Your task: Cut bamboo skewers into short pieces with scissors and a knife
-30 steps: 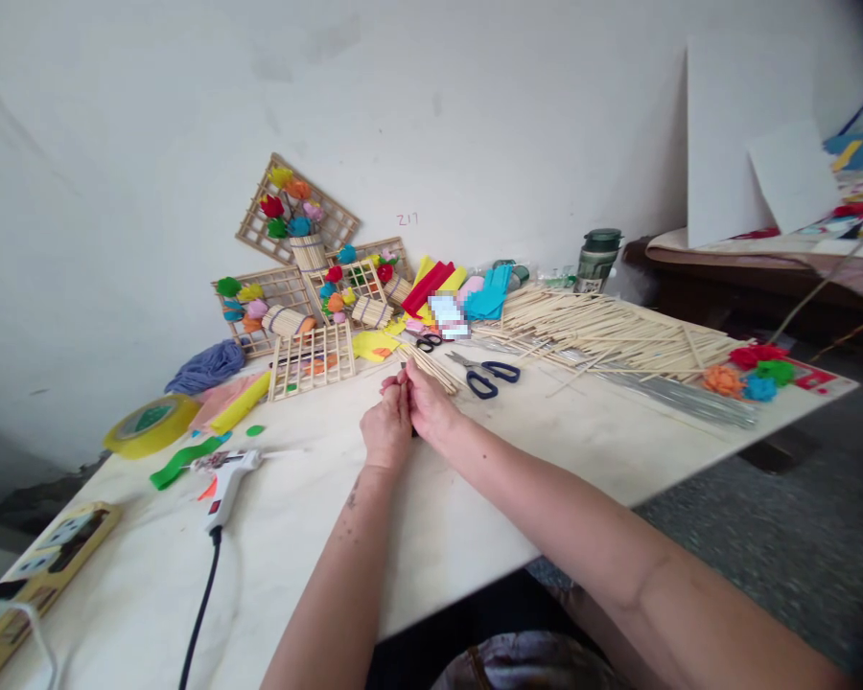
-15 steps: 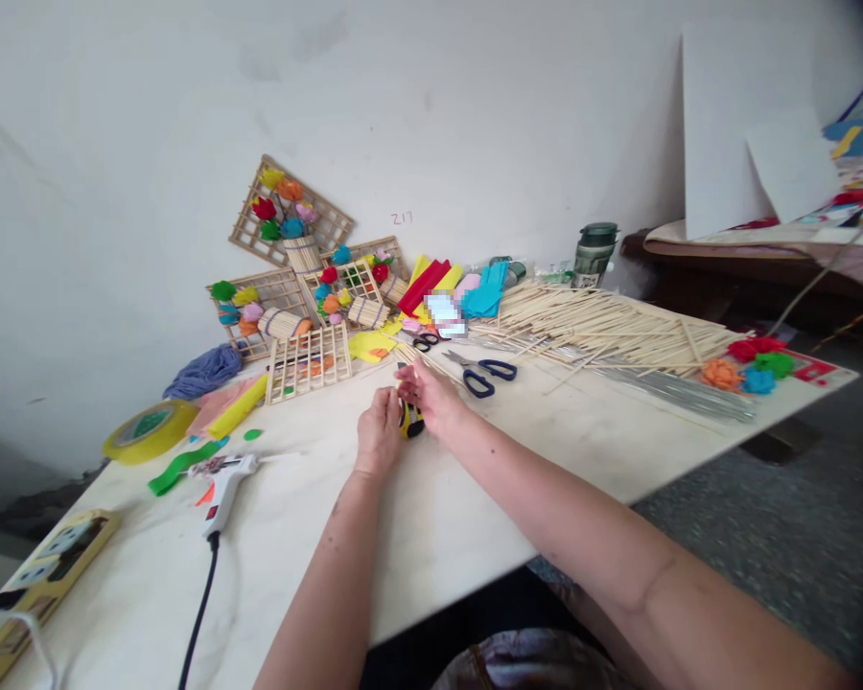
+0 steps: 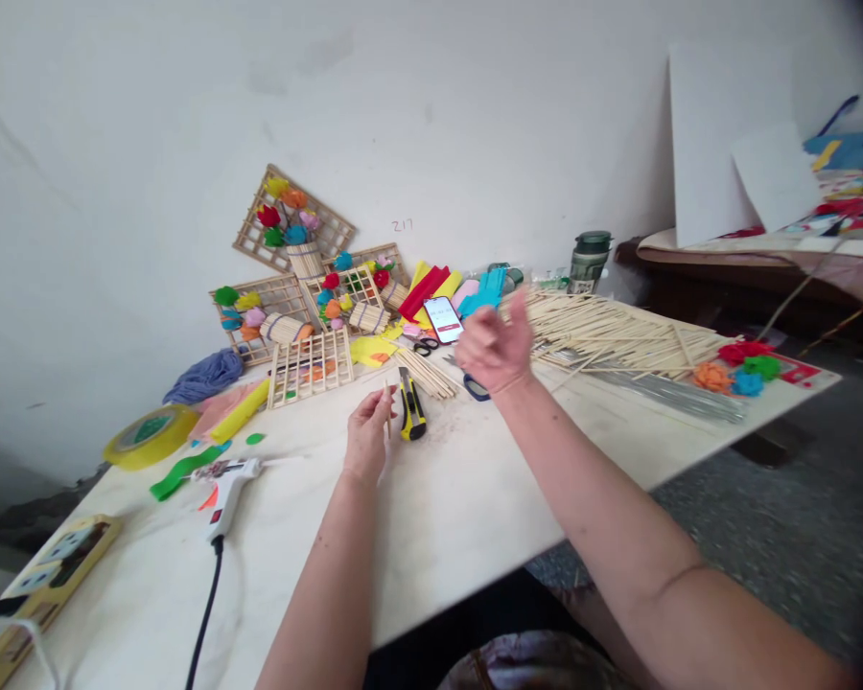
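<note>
Upright in the fingers of my left hand [image 3: 368,433] is a short wooden stick [image 3: 388,414]. Just to its right a yellow and black utility knife [image 3: 412,410] lies on the table, blade end pointing away from me. My right hand [image 3: 496,347] is lifted above the table and smeared by motion; its fingers look partly curled, and whether they hold anything is unclear. Under it, the scissors with dark blue handles [image 3: 477,387] are mostly covered. Short cut sticks [image 3: 431,372] lie in a small bundle behind the knife.
Long sticks [image 3: 618,331] lie piled at the back right beside crepe paper bunches [image 3: 748,381]. A phone [image 3: 443,319] is propped at the back. Stick lattices [image 3: 311,369] with paper flowers stand back left. A glue gun [image 3: 228,498], tape roll [image 3: 151,433] and power strip [image 3: 58,575] are left.
My hands have parted: the right has moved up and to the right, the left slightly left. The utility knife, earlier partly hidden between them, now shows fully on the table.
</note>
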Available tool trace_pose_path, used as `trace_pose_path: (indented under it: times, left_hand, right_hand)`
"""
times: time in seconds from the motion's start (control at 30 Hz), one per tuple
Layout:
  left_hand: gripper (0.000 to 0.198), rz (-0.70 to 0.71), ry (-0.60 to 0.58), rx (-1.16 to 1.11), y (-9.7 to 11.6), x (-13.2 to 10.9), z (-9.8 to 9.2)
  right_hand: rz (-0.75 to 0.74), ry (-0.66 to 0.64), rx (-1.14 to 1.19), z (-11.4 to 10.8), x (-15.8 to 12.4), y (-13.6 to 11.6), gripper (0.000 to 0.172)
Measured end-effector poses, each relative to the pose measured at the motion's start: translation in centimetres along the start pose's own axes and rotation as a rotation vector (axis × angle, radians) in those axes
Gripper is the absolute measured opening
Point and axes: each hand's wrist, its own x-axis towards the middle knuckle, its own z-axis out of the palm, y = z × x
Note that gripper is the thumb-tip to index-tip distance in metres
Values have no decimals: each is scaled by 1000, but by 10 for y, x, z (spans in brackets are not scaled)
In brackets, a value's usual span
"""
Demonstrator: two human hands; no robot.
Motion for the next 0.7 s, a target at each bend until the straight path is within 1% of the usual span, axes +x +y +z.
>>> trace_pose_path:
  times: [0.03,0.1,0.13,0.17,0.27,0.33,0.43,0.53,0.6,0.7]
  left_hand:
    - [32,-12,16,-13,0,0,0]
    - [34,-44,32,-48,1,1,0]
    - [35,-60,35,-73,1,1,0]
    - [36,-74,37,-102,2,1,0]
    - [37,-92,48,-181,1,2,-1]
    - [36,-83,60,-209,-1,3,0]
    - [31,-65,83,-202,-2,5,0]
    - [25,-42,100,-154,-1,5,0]
    - [24,-29,103,-122,0,5,0]
    - [26,-30,93,-82,1,3,2]
  right_hand:
    - [40,-79,-24,3,3,8,41]
    - [187,-244,-182,15,9,33,31]
    - [231,-283,-283,22,11,46,26]
    - [258,-293,-385,28,12,58,21]
    - [264,-280,-675,41,9,82,15]
    - [264,-298,-768,41,6,89,17]
    - [267,-340,-706,37,0,93,20]
    - [256,-362,-653,34,-4,95,14]
    - [219,-333,-711,34,-5,97,10]
    - [81,-186,-903,32,-3,100,5]
